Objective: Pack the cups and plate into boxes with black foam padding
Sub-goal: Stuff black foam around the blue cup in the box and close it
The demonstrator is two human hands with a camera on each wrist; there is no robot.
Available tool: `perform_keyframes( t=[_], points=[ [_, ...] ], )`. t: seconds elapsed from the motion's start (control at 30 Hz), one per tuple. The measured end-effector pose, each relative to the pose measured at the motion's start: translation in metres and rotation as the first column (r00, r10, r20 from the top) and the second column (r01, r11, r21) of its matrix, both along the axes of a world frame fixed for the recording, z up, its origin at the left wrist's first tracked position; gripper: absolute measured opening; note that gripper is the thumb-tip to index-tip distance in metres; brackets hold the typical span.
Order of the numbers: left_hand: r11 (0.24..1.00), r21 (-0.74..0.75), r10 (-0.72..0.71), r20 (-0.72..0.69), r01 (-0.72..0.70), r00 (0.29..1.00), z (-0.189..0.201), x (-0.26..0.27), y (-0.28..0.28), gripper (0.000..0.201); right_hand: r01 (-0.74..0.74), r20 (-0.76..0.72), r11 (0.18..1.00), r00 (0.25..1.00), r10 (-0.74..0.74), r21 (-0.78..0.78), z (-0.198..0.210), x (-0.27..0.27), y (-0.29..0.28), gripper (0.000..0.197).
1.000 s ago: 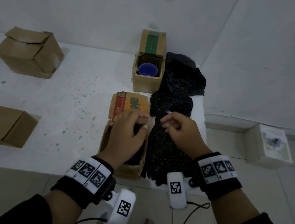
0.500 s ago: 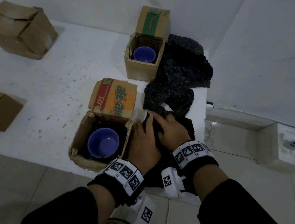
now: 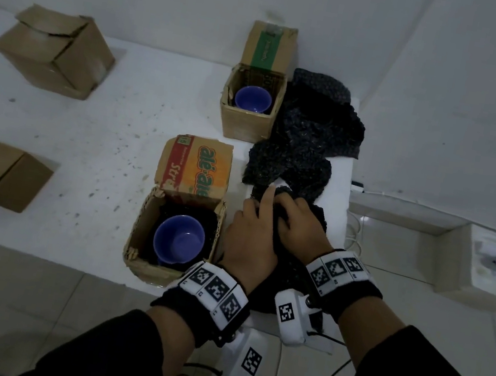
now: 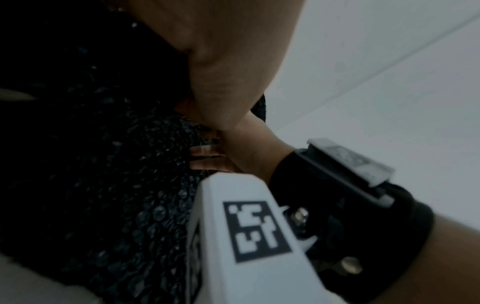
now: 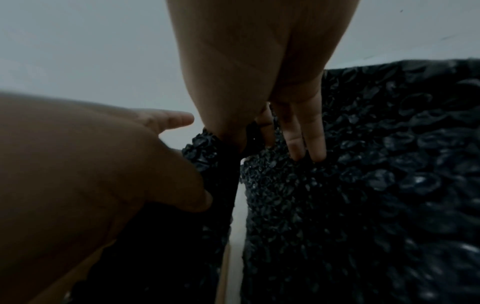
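Black foam padding (image 3: 296,163) lies in a heap running away from the person, just right of the near box (image 3: 173,234) holding a blue cup (image 3: 179,238). Both hands, left hand (image 3: 251,241) and right hand (image 3: 303,223), seemingly pinch one sheet's near end. The left hand, earlier at the box, has crossed over.

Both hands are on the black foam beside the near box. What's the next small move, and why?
Probably lift that foam piece clear of the pile. Left hand and right hand both grip it, and the cup in the near box has foam around it but none on top.
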State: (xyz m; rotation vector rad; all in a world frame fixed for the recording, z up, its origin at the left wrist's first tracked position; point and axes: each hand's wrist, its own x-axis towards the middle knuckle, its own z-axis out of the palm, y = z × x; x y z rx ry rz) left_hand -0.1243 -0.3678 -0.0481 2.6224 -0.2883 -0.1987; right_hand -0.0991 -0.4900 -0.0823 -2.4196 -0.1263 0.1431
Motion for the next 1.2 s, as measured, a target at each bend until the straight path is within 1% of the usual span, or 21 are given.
perform_keyframes(
  t=[0.13,0.2,0.27,0.33,0.37,0.4,0.47,0.5,0.57,0.63,0.7,0.73,0.8,0.9,0.97,1.03,1.07,1.13,1.2],
  points=[
    [0.990,-0.129,-0.051,0.008,0.051,0.999,0.034,0.001,0.008,0.095,0.053,0.083,0.999,0.995,-0.051,-0.012,0.027,-0.003,-0.001,0.030],
    [0.977,-0.205,-0.056,0.006,0.056,0.998,0.051,0.002,0.020,0.096,0.091,0.161,0.993,0.984,-0.078,-0.073,0.047,-0.005,0.000,0.033],
    [0.961,-0.274,-0.040,0.005,0.040,0.999,0.067,0.005,0.038,0.088,0.123,0.245,0.985,0.965,-0.090,-0.123,0.067,-0.005,0.002,0.034],
    [0.930,-0.367,0.005,0.009,-0.002,1.000,0.082,0.010,0.060,0.071,0.126,0.317,0.985,0.945,-0.081,-0.122,0.087,-0.004,0.005,0.032],
    [0.912,-0.409,0.025,0.021,-0.014,0.999,0.088,0.014,0.072,0.061,0.109,0.330,0.989,0.941,-0.069,-0.103,0.096,-0.004,0.009,0.030],
    [0.908,-0.418,0.034,0.038,-0.015,0.999,0.093,0.019,0.085,0.051,0.081,0.323,0.994,0.945,-0.055,-0.069,0.104,-0.003,0.014,0.028],
    [0.942,-0.335,0.012,0.080,0.016,0.997,0.100,0.029,0.110,0.036,0.039,0.305,0.999,0.952,-0.039,0.006,0.114,-0.005,0.030,0.021],
    [0.957,-0.289,0.001,0.089,0.025,0.996,0.101,0.034,0.124,0.035,0.035,0.310,0.999,0.950,-0.041,0.023,0.116,-0.006,0.039,0.019],
    [0.975,-0.221,0.014,0.067,0.002,0.998,0.097,0.043,0.147,0.036,0.049,0.323,0.997,0.944,-0.067,0.064,0.118,-0.011,0.055,0.024],
    [0.983,-0.179,0.033,0.013,-0.030,0.999,0.092,0.044,0.164,0.029,0.081,0.322,0.994,0.941,-0.101,0.075,0.115,-0.013,0.069,0.022],
    [0.989,-0.147,0.028,-0.010,-0.029,1.000,0.086,0.042,0.176,0.016,0.108,0.305,0.994,0.946,-0.111,0.029,0.107,-0.014,0.082,0.015],
    [0.991,-0.129,0.023,-0.008,-0.024,1.000,0.082,0.040,0.180,0.014,0.117,0.300,0.993,0.947,-0.112,0.001,0.103,-0.014,0.088,0.014],
    [0.995,-0.093,0.022,-0.008,-0.023,1.000,0.072,0.037,0.186,0.019,0.142,0.315,0.987,0.942,-0.112,-0.072,0.095,-0.016,0.104,0.013],
    [0.998,-0.059,0.013,-0.055,-0.017,0.998,0.057,0.033,0.191,0.031,0.178,0.349,0.968,0.931,-0.108,-0.174,0.084,-0.020,0.122,0.015],
    [0.998,-0.065,0.006,-0.076,-0.011,0.997,0.048,0.031,0.195,0.038,0.152,0.340,0.947,0.939,-0.049,-0.284,0.081,-0.021,0.132,0.021],
    [0.997,-0.081,0.003,-0.046,-0.007,0.999,0.042,0.028,0.200,0.040,0.083,0.287,0.889,0.956,0.056,-0.450,0.078,-0.020,0.141,0.028],
    [0.996,-0.084,-0.008,-0.011,0.007,1.000,0.040,0.026,0.202,0.040,0.056,0.245,0.854,0.966,0.084,-0.517,0.075,-0.019,0.145,0.030],
    [0.992,-0.109,-0.054,0.062,0.060,0.997,0.034,0.023,0.206,0.040,0.022,0.176,0.796,0.979,0.106,-0.604,0.068,-0.017,0.151,0.030],
    [0.976,-0.187,-0.094,0.088,0.109,0.992,0.026,0.021,0.209,0.043,-0.016,0.122,0.758,0.984,0.126,-0.652,0.061,-0.016,0.157,0.022]
  ],
)
